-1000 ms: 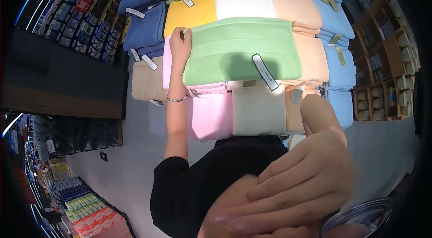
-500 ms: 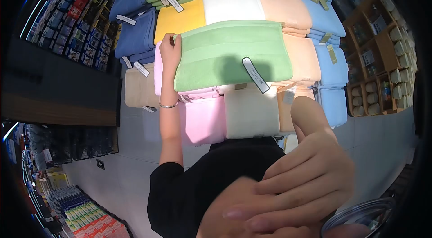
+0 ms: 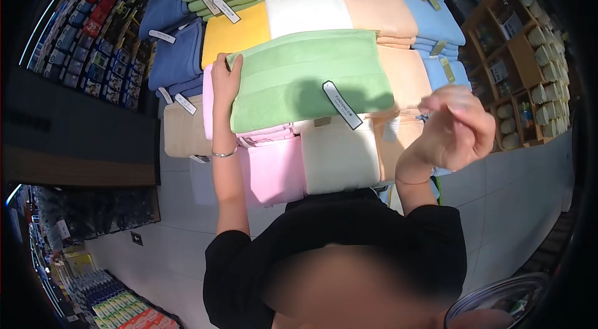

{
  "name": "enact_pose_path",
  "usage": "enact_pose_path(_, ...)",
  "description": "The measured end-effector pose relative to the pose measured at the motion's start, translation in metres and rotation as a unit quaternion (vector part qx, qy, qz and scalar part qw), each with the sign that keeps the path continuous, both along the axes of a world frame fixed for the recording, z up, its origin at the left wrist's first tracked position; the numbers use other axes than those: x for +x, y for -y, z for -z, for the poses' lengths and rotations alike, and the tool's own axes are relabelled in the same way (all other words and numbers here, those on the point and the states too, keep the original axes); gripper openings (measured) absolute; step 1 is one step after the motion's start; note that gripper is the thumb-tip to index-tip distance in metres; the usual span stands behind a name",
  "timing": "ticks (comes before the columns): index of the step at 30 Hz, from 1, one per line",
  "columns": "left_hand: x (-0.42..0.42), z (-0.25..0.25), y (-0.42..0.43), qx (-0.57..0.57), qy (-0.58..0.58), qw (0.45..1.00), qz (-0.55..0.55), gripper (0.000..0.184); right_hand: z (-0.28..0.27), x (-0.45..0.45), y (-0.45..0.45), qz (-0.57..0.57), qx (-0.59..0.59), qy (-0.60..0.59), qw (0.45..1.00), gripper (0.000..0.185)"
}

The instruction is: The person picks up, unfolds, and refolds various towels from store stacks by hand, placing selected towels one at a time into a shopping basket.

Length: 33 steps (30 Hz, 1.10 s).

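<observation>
A folded green towel (image 3: 286,89) lies across the upper part of the stacks, with a white paper tag (image 3: 342,105) on its front edge. At the towel's left edge, my left hand (image 3: 226,83) is closed on the cloth near the upper corner. My right hand (image 3: 458,133) is raised to the right of the green towel, apart from it. Its fingers are loosely bent and partly blurred, with nothing seen in them. Beneath the green towel are a pink towel (image 3: 272,172), a cream towel (image 3: 341,161) and a peach towel (image 3: 405,74).
Behind stand stacks of blue towels (image 3: 430,24), a yellow towel (image 3: 237,29), a white towel (image 3: 308,10) and navy towels (image 3: 177,49). On the right is a wooden shelf (image 3: 520,55) with rolled goods. Packaged goods (image 3: 93,24) hang on the left. Boxes (image 3: 118,298) stand lower left.
My right hand has moved up and away from near the camera to beside the towels at the right. My left hand stays at the green towel's edge. The view has shifted slightly.
</observation>
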State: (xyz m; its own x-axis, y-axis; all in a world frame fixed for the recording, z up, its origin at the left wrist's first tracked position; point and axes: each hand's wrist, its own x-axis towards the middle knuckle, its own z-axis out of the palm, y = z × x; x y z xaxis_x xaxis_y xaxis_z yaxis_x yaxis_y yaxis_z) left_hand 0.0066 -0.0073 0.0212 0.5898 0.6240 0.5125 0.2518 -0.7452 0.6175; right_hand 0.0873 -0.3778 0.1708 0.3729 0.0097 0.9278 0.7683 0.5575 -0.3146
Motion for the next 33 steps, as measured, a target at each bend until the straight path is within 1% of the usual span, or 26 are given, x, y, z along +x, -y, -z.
enact_pose_path(1,0.000,0.003,-0.002,0.023,0.001,1.000,-0.005,0.032,0.014,0.023,-0.011,0.061,-0.065,-0.101,0.991,0.018)
enact_pose_path(2,0.002,0.004,-0.003,0.029,0.001,1.000,-0.006,0.033,0.033,0.053,-0.023,0.120,-0.155,-0.156,0.968,0.020)
enact_pose_path(3,0.003,0.005,-0.005,0.033,0.001,0.999,-0.006,0.034,0.058,0.086,-0.037,0.150,-0.233,-0.217,0.936,0.019)
enact_pose_path(4,0.003,0.006,-0.004,0.038,0.001,0.999,-0.006,0.034,0.084,0.115,-0.043,0.187,-0.323,-0.220,0.901,0.022)
enact_pose_path(5,0.002,0.004,-0.001,0.017,-0.017,1.000,-0.004,0.034,0.120,0.141,-0.050,0.143,-0.362,-0.304,0.869,0.026)
enact_pose_path(7,0.002,-0.007,0.002,-0.018,-0.050,0.999,-0.005,0.033,0.156,0.160,-0.061,0.053,-0.369,-0.385,0.845,0.029)
enact_pose_path(8,0.002,-0.010,0.003,-0.016,-0.056,0.998,-0.006,0.032,0.160,0.165,-0.067,0.005,-0.370,-0.422,0.828,0.030)
enact_pose_path(10,0.001,-0.015,0.007,-0.013,-0.070,0.997,-0.007,0.030,0.141,0.151,-0.075,-0.022,-0.377,-0.440,0.815,0.033)
enact_pose_path(11,0.000,-0.016,0.010,-0.028,-0.036,0.999,0.001,0.029,0.135,0.145,-0.076,-0.035,-0.381,-0.451,0.806,0.034)
enact_pose_path(14,-0.004,-0.017,0.014,-0.079,0.049,0.995,0.023,0.026,0.140,0.149,-0.080,0.009,-0.387,-0.349,0.854,0.033)
enact_pose_path(17,-0.010,-0.016,0.010,-0.162,0.098,0.981,0.044,0.021,0.140,0.154,-0.078,0.022,-0.385,-0.296,0.874,0.030)
enact_pose_path(19,-0.019,-0.031,0.018,-0.237,0.117,0.963,0.060,0.018,0.128,0.144,-0.073,0.010,-0.341,-0.290,0.894,0.028)
enact_pose_path(21,-0.024,-0.044,0.028,-0.223,0.237,0.937,0.128,0.015,0.101,0.124,-0.063,-0.006,-0.285,-0.267,0.921,0.024)
enact_pose_path(22,-0.029,-0.051,0.033,-0.215,0.296,0.916,0.163,0.015,0.091,0.116,-0.055,0.022,-0.278,-0.239,0.930,0.023)
enact_pose_path(23,-0.046,-0.058,0.037,-0.254,0.270,0.916,0.155,0.017,0.083,0.109,-0.047,0.050,-0.271,-0.211,0.938,0.023)
enact_pose_path(24,-0.059,-0.067,0.046,-0.238,0.279,0.915,0.169,0.017,0.077,0.103,-0.038,0.079,-0.264,-0.182,0.944,0.022)
enact_pose_path(27,-0.094,-0.100,0.075,-0.187,0.295,0.917,0.195,0.018,0.067,0.084,-0.009,0.065,-0.211,-0.154,0.963,0.023)
enact_pose_path(29,-0.115,-0.111,0.090,-0.139,0.280,0.931,0.190,0.018,0.065,0.075,0.007,0.064,-0.181,-0.113,0.975,0.030)
enact_pose_path(32,-0.130,-0.126,0.122,-0.151,0.304,0.927,0.162,0.021,0.060,0.070,0.023,0.057,-0.139,-0.068,0.986,0.031)
enact_pose_path(33,-0.133,-0.128,0.129,-0.140,0.305,0.930,0.153,0.024,0.058,0.066,0.026,0.055,-0.132,-0.089,0.986,0.031)
